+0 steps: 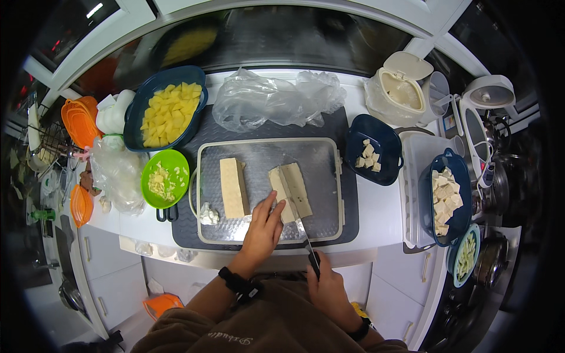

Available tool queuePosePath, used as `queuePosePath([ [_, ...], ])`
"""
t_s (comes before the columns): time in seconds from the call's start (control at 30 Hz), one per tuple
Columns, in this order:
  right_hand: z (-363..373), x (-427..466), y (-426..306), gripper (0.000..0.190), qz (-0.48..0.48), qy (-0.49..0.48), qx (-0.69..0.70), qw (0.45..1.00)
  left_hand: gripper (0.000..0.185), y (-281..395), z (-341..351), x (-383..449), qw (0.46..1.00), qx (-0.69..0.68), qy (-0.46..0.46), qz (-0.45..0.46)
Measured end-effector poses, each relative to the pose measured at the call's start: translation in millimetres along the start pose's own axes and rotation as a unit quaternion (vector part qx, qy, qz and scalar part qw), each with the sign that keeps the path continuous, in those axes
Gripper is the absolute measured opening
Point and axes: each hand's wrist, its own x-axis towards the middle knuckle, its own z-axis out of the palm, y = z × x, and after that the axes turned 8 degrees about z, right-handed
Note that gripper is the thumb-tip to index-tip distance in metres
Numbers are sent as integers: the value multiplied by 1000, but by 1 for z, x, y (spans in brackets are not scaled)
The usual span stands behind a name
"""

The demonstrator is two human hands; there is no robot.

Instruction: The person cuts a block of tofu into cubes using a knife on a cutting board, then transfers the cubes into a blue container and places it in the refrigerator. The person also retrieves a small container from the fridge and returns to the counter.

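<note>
My right hand (327, 287) is closed around the black handle of a kitchen knife (306, 236). The blade lies along a lengthwise cut in a block of tofu (302, 189) on a transparent-topped cutting board (260, 234). Fingertips of my left hand (262, 227) rest on the left part of that block. An uncut-looking tofu block (233, 187) lies to the left, apart from it. A crumpled white scrap (209, 214) sits at the board's lower left corner. Tofu cubes (369, 156) lie in a small dark blue basin (388, 174) right of the board.
At the back left stands a blue basin (203, 90) of yellow chunks, with a green bowl (183, 185) of chopped pieces below it. A clear plastic bag (273, 99) lies behind the board. On the right are another blue basin (426, 207) of tofu cubes and a lidded container (397, 90).
</note>
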Motion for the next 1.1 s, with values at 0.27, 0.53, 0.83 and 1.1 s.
queuePosePath([
  [0.27, -35, -5, -2, 42, 14, -2, 75, 997, 45, 2, 3, -1, 999, -27, 23, -34],
  [0.53, -95, 57, 27, 31, -48, 77, 101, 991, 56, 17, -7, 24, 960, -169, -2, -221],
  [0.83, -139, 96, 16, 34, -211, 52, -118, 969, 54, 58, -116, 63, 972, 221, 63, 43],
  [1.1, -106, 125, 57, 34, -107, -61, 76, 989, 48, 72, -43, 23, 993, 11, 46, -107],
])
